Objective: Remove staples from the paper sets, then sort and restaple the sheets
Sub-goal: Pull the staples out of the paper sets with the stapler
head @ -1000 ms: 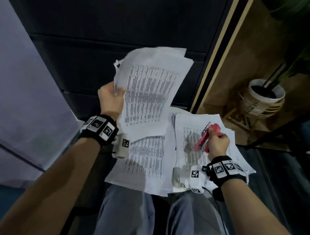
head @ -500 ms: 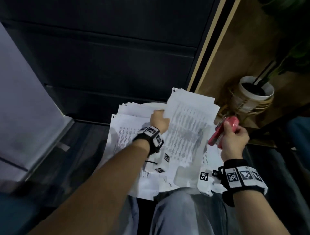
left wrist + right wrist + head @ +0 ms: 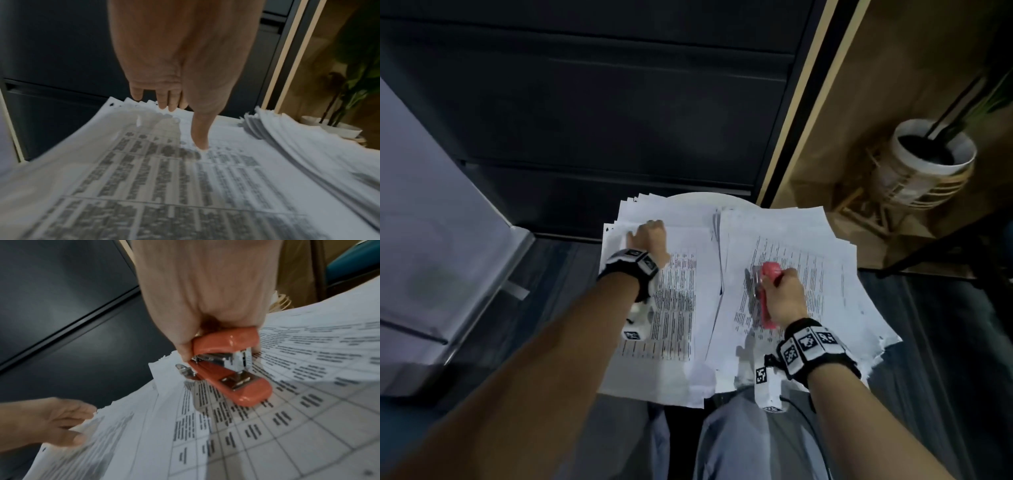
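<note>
Two piles of printed sheets lie side by side on a small white round table (image 3: 707, 196). My left hand (image 3: 649, 240) is at the far left corner of the left pile (image 3: 674, 308). In the left wrist view the thumb (image 3: 200, 139) presses the top sheet (image 3: 144, 186) while the fingers (image 3: 164, 100) reach over its far edge, so the hand pinches the sheets. My right hand (image 3: 784, 298) grips a pink stapler (image 3: 768, 274) just above the right pile (image 3: 808, 240). The stapler (image 3: 232, 378) points at the printed page with its mouth slightly apart and no paper in it.
A white plant pot (image 3: 931, 161) on a wooden stand sits at the back right. A dark cabinet (image 3: 619, 102) stands straight ahead and a pale grey unit (image 3: 431, 240) at the left. My knees in grey trousers (image 3: 750, 438) are under the near paper edges.
The left hand held a set of sheets up in the air; it has brought them down and now sits on the left pile's far corner. The right hand has lowered the stapler over the right pile.
</note>
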{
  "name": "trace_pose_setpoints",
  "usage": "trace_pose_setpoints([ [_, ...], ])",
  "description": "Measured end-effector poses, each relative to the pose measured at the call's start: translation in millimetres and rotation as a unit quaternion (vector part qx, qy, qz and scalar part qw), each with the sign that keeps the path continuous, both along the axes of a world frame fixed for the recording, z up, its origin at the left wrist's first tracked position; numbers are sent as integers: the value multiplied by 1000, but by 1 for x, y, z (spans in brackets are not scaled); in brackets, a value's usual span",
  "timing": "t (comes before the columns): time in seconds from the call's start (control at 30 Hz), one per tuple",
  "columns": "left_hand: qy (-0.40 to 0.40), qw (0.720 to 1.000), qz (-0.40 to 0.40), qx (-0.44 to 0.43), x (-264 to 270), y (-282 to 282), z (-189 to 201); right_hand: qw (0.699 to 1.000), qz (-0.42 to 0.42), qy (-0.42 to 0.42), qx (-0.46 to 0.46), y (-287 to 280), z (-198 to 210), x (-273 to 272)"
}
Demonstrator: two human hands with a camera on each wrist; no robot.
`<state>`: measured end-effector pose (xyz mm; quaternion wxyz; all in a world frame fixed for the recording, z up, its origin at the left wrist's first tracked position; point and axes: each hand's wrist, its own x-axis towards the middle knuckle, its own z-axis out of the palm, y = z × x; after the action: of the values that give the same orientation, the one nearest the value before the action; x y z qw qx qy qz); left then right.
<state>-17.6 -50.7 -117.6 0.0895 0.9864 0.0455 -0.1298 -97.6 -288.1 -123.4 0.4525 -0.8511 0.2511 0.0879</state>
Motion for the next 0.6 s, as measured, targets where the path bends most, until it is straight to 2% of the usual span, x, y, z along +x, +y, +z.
trace_pose_setpoints([
  [0.1,44,998,-33,22,3,26,-14,995,38,28,-93,4,-8,3],
  [0.2,71,993,-65,75,6,35,-21,986,71,43,-144,8,-9,5],
  [0.4,89,981,-131,110,14,40,-21,977,96,34,-186,8,-15,5],
  [0.6,88,975,-155,134,18,38,-19,971,108,33,-209,8,-16,7],
])
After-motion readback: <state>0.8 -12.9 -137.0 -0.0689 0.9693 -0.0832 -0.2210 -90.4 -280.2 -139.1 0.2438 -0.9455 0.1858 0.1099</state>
